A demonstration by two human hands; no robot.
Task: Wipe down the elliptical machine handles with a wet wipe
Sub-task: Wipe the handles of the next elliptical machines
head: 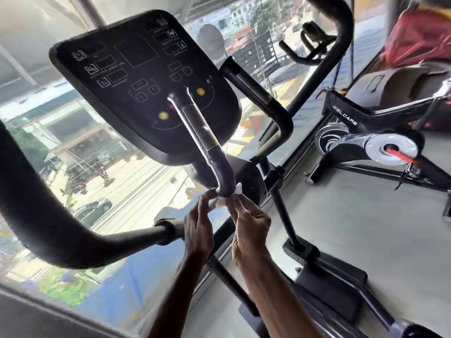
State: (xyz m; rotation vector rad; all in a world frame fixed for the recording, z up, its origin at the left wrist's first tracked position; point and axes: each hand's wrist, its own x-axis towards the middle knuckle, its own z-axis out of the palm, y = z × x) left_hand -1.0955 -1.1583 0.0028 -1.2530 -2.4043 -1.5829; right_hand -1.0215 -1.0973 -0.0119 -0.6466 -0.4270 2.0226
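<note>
Left hand [198, 231] and right hand [251, 230] each pinch an end of the wet wipe [238, 189], looped under the inner handle [223, 175] bend below the console [146, 81]. Window [80, 152] ahead; spin bike [366, 132] on the grey floor [366, 240].

Probably gym: elliptical console [146, 86], spin bike [366, 132].

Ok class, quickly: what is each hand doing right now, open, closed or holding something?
Left hand: pinching the wet wipe at the bend of the handle.
Right hand: pinching the wet wipe's other end.
</note>
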